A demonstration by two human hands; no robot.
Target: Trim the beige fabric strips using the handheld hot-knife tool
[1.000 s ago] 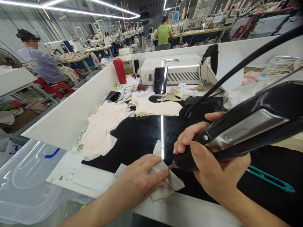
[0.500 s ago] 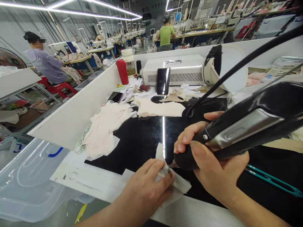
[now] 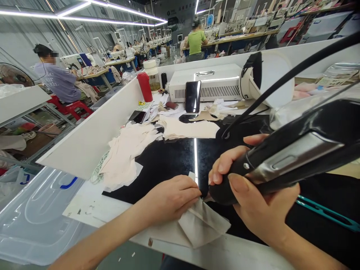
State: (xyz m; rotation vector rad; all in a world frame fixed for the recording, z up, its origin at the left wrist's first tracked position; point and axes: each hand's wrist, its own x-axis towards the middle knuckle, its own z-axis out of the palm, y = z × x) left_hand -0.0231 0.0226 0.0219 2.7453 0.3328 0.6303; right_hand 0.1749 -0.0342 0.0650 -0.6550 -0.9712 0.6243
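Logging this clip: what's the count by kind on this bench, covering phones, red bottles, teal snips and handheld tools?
Phones: 2
Red bottle: 1
Teal snips: 1
Black handheld tool, held in the right hand: 1
Total: 5

I am reading the tool (image 3: pixel 281 161) as glossy black plastic with a brushed metal inlay. The cloth (image 3: pixel 202 225) is showing pale, matt and thin. The tabletop (image 3: pixel 168 165) is reflecting light: smooth, glossy black. The bin (image 3: pixel 36 213) is looking like clear, smooth plastic. The snips (image 3: pixel 323 214) are showing matt teal.
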